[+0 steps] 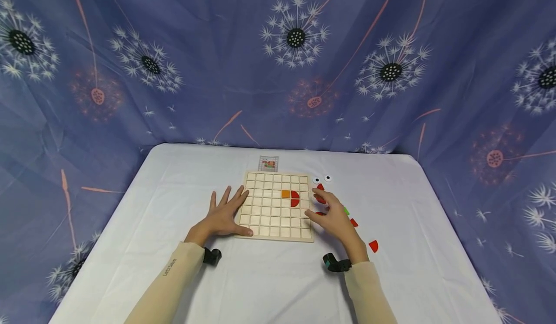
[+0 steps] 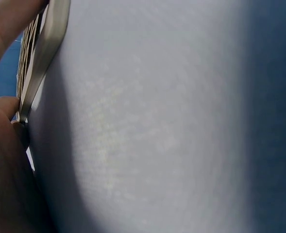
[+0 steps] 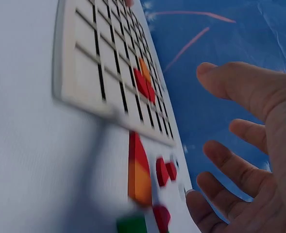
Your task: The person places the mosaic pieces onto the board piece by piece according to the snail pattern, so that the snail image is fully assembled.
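Two red pieces [image 1: 295, 202] lie on the board [image 1: 265, 221], left grip [image 1: 222, 218] spread against it, right grip [image 1: 334, 217] parted, empty

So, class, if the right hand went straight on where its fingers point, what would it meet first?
Probably the right side of the grid board; the right hand may hover high enough to pass over it, since depth is unclear.

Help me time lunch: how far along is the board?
Early, apparently. Done: orange square and two red pieces sit on the board. In hand: nothing; the left hand touches the board, the right hand is empty. Likely remaining: eyes, green piece and loose reds beside it.
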`<state>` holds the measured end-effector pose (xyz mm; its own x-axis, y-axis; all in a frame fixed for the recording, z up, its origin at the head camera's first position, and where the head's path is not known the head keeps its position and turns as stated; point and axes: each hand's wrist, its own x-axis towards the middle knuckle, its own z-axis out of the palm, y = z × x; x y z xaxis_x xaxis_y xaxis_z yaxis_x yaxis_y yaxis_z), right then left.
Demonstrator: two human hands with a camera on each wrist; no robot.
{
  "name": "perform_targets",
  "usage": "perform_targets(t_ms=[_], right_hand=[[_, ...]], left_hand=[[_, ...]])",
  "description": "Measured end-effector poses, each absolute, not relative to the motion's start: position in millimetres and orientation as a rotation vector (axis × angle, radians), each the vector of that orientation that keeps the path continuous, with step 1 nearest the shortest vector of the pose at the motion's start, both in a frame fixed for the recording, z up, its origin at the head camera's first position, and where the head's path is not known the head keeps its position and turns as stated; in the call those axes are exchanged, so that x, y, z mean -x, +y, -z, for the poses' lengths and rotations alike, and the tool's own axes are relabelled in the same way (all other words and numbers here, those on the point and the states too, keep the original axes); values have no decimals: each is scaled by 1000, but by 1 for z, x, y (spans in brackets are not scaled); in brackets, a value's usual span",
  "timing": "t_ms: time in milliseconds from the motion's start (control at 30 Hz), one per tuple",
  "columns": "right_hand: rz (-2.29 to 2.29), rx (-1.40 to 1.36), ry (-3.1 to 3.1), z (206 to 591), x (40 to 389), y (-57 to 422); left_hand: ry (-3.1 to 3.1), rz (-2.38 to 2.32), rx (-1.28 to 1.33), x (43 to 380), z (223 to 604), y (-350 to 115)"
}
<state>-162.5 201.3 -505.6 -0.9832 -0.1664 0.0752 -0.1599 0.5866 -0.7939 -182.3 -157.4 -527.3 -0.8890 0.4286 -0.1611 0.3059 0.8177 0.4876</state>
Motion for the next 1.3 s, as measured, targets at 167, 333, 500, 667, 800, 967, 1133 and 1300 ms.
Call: perform_targets(t_ms=[167,333,500,667,800,967,1133,1300], right_hand=[[1309,174,2858,505,146,223],[1255,137,2892,505,138,237],[1182,165,2952,510,134,244],[1133,154,2968,517,131,248],[1134,140,2972,521,130,249],[1139,164,2990,526,130,249],[1126,179,3009,532,132,248],[1126,156,2996,534,133,245]], left_hand=[[2729,-673,-569,183,529,-158],[2734,-659,-556,185,531,-159],[2737,-649,-551,185,531,-159],[2738,-649,-551,185,531,-159],[2736,-657,-553,185,530,-159],[2734,-669,-557,186,532,-158],[2735,-664,-555,187,534,-158],[2736,-655,-545,187,535,-159]])
